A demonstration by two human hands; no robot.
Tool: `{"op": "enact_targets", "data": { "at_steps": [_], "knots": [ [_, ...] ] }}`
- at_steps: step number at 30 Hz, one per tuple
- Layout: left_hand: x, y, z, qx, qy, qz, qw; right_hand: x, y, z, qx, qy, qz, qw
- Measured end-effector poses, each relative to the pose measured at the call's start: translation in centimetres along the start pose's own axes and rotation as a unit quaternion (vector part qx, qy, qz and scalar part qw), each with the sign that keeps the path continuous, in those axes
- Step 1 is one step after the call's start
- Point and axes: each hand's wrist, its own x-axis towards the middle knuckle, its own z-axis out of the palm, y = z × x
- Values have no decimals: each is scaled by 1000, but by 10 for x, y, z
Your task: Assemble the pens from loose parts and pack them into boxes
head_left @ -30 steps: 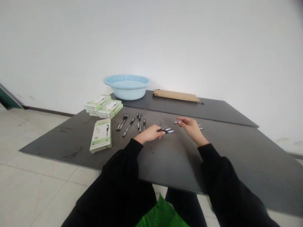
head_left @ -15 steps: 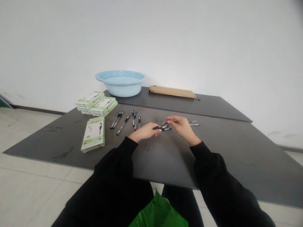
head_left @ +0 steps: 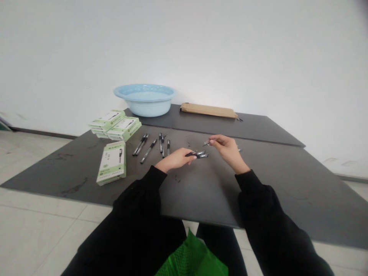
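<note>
Several black-and-clear pens [head_left: 202, 155] are bunched in my left hand [head_left: 178, 158], whose fingers are closed around them over the table [head_left: 258, 180]. A little to the right and farther back, my right hand [head_left: 226, 147] pinches a thin pen refill [head_left: 206, 144], its tip pointing left and apart from the bunch. Behind my right hand, the end of another slim piece [head_left: 239, 150] shows on the table; the hand hides the rest. More capped pens [head_left: 148, 151] lie left of my left hand.
A green-and-white pen box [head_left: 112, 163] lies at the left, with a stack of similar boxes [head_left: 115, 124] behind it. At the back stand a light blue basin [head_left: 149, 107] and a flat brown paper package [head_left: 208, 110]. Small dark scraps dot the tabletop.
My right hand has drawn away from the pens toward the right, carrying the thin refill. My left hand stays in place with its pens.
</note>
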Motion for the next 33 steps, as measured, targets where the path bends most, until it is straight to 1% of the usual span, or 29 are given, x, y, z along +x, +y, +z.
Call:
{"op": "enact_targets", "data": {
  "at_steps": [3, 5, 7, 9, 11, 13, 16, 19, 21, 23, 25, 26, 28, 30, 33],
  "knots": [
    [-1, 3, -1, 1, 5, 0, 1000, 2, -2, -8, 26, 38, 27, 999],
    [0, 4, -1, 0, 14, 10, 1000, 2, -3, -13, 91, 44, 75, 992],
    [0, 4, -1, -7, 21, 23, 999, 2, -3, -16, 184, 30, 139, 973],
    [0, 5, -1, -16, 20, 34, 999, 3, -1, -17, 261, 20, 200, 944],
    [0, 5, -1, -20, 14, 38, 999, 5, 4, -18, 296, 21, 240, 924],
    [0, 4, -2, -17, 9, 31, 999, 7, 12, -18, 293, 23, 252, 922],
    [0, 0, -4, 2, 17, 0, 1000, 8, 24, -15, 220, 25, 222, 950],
    [1, -7, -7, 21, 50, -42, 998, 10, 34, -11, 82, 44, 190, 977],
    [2, -11, -7, 22, 63, -53, 996, 12, 38, -8, -7, 65, 177, 982],
    [3, -12, -7, 20, 59, -48, 997, 15, 42, -3, -94, 80, 150, 981],
    [4, -12, -7, 22, 51, -41, 998, 18, 46, 3, -205, 71, 111, 970],
    [4, -12, -6, 22, 48, -40, 998, 19, 48, 7, -279, 54, 92, 954],
    [4, -11, -6, 24, 45, -41, 998, 22, 53, 15, -404, 6, 73, 912],
    [3, -11, -6, 26, 43, -40, 998, 23, 58, 21, -454, -33, 80, 887],
    [3, -13, -7, 32, 38, -33, 998, 25, 64, 25, -463, -56, 84, 880]
  ]
}}
